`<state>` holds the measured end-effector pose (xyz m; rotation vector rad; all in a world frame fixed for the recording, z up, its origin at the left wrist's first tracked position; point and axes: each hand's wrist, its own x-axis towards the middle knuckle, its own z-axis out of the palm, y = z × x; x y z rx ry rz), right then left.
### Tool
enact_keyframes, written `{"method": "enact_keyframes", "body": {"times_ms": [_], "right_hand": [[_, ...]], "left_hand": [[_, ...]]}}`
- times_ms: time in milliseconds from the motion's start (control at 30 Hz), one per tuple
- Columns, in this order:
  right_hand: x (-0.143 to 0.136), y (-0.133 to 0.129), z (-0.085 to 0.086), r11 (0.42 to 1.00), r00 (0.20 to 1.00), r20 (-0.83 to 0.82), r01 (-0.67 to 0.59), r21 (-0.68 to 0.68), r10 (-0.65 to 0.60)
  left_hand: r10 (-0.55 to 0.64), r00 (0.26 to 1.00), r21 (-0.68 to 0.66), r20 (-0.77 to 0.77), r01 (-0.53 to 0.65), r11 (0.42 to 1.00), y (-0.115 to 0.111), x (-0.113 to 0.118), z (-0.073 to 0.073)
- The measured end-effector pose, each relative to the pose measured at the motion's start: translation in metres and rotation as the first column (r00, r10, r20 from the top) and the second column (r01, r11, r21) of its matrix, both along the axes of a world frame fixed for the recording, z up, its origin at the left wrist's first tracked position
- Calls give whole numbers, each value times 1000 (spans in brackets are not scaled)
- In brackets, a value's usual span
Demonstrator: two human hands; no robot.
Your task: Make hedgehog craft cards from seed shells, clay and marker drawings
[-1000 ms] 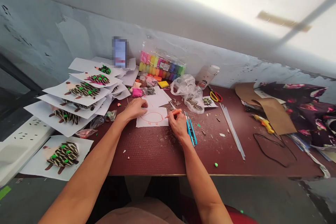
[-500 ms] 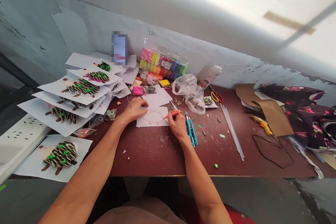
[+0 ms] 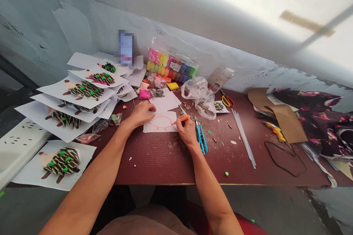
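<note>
Paper lies left of the orange-marker grip.

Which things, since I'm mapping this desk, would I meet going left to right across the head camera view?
White power strip → left hand → sheet with the orange outline → right hand → blue-handled tool → scissors → clear sticks → yellow glue gun → patterned cloth.

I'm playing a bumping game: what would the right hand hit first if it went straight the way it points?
Probably the white sheet with the oval, right by the right hand; whether its fingertips touch it is unclear.
</note>
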<state>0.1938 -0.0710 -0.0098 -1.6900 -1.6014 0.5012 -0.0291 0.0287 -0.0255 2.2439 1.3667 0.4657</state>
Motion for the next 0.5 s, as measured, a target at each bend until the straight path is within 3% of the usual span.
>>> {"method": "enact_keyframes", "body": {"times_ms": [500], "right_hand": [[2,-1,0,997,995,68,71,30,-73]], "left_hand": [[-8,1000,9,-12,8,1000,0,0,0]]}}
